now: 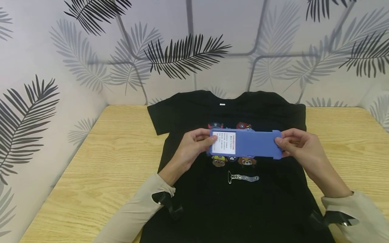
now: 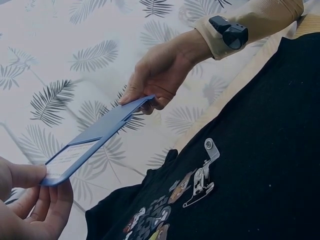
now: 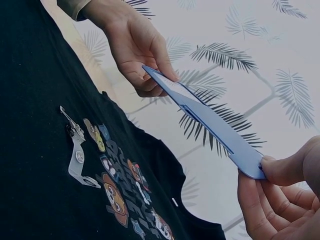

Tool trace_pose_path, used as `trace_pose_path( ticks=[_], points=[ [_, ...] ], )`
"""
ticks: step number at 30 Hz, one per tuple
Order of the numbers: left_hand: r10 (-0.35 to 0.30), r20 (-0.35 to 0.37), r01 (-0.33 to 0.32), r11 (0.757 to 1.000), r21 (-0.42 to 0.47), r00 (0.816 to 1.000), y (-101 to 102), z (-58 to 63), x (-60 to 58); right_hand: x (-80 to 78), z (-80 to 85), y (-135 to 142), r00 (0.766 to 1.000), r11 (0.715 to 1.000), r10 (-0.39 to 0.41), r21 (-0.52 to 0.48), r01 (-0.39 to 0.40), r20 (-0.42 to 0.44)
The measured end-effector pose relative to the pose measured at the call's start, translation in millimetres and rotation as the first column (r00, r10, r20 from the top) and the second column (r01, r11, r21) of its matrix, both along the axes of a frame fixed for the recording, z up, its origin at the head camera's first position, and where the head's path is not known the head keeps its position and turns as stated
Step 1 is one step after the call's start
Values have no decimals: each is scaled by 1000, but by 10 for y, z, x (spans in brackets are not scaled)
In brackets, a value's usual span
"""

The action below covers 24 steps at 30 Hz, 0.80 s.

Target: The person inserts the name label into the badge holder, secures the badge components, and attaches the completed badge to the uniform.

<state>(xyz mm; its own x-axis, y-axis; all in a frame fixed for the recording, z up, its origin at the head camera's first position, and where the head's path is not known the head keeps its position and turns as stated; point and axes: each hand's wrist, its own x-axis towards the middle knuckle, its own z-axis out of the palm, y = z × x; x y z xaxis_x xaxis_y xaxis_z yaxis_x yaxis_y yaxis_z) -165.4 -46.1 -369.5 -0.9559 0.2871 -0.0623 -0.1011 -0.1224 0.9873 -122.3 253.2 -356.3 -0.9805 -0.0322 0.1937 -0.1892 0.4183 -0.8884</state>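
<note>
A blue sliding badge holder (image 1: 254, 143) is held level above a black T-shirt (image 1: 231, 212), its inner piece pulled out to the right. A white printed card (image 1: 224, 145) shows in its left part. My left hand (image 1: 192, 148) pinches the left end, thumb on the card's edge. The other end is pinched by my right hand (image 1: 307, 153), thumb on top and fingers beneath. Below the holder, a badge clip (image 1: 243, 177) with a metal pin and a clear snap strap lies on the shirt.
The shirt is spread over a wood-grain table (image 1: 100, 152), its collar toward the wall (image 1: 127, 77) with leaf patterns. Cartoon dog prints (image 1: 247, 161) on the chest are partly hidden behind the holder. Dark cameras are strapped at both sleeve cuffs (image 1: 167, 199).
</note>
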Motion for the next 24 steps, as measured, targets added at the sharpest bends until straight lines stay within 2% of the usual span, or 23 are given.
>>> trace_pose_path(
  ticks=[17, 24],
  points=[
    [-31, -16, 31, 999, -11, 999, -4, -28, 7, -4, -38, -27, 1000, 1000, 1, 9, -1, 0],
    [-44, 16, 43, 999, 28, 999, 18, -30, 14, -2, -55, -41, 1000, 1000, 13, 18, -13, 0]
  ],
)
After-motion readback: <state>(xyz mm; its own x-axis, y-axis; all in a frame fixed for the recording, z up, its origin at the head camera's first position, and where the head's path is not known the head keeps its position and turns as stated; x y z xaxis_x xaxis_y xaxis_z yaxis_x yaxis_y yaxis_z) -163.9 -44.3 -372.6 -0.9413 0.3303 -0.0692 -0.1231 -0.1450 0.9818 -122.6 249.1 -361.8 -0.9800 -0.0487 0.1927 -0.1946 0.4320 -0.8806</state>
